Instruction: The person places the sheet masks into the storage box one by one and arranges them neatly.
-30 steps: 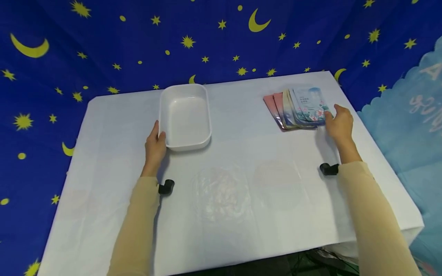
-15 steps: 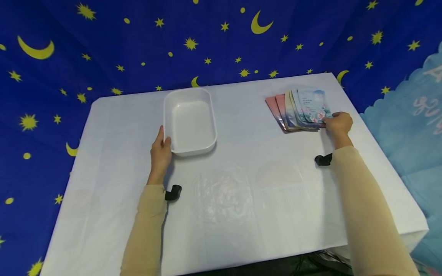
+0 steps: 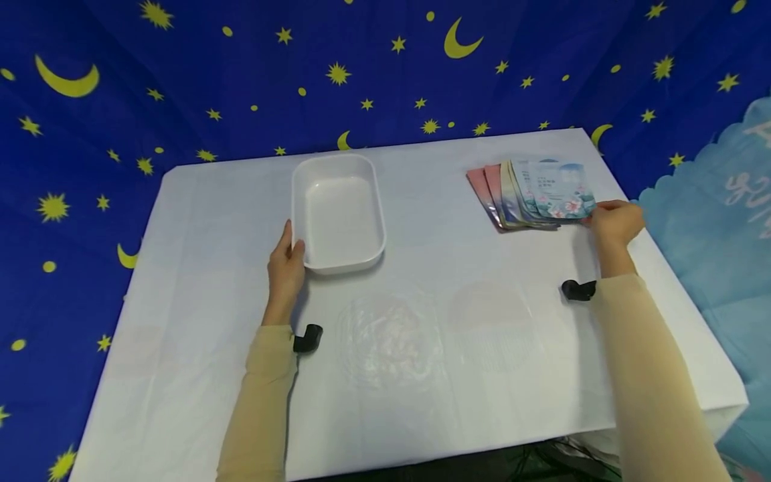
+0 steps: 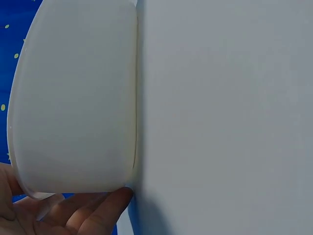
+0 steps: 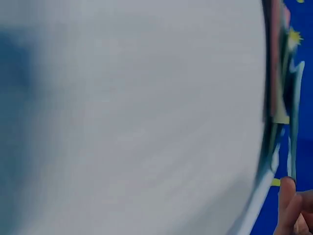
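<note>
A deep white rectangular tray (image 3: 338, 217) stands on the table left of the middle. My left hand (image 3: 286, 271) holds its near left side; in the left wrist view the fingers (image 4: 100, 215) curl against the tray wall (image 4: 73, 98). At the back right lies a fanned stack of flat sachets, pink ones (image 3: 482, 191) on the left and light blue floral face mask packets on top. My right hand (image 3: 616, 226) pinches the top blue face mask packet (image 3: 563, 191) by its near right corner. Its fingertips (image 5: 288, 186) grip the packet's edge (image 5: 295, 127) in the right wrist view.
Clear plastic sheets or bags (image 3: 391, 335) lie flat on the near middle of the white tablecloth (image 3: 199, 268). A blue star-and-moon cloth (image 3: 241, 67) hangs behind the table, and a light blue cloth (image 3: 723, 268) at the right.
My right hand has closed on the top face mask packet and shifted it right, off the stack's alignment. The left hand stays at the tray; the head view has shifted slightly.
</note>
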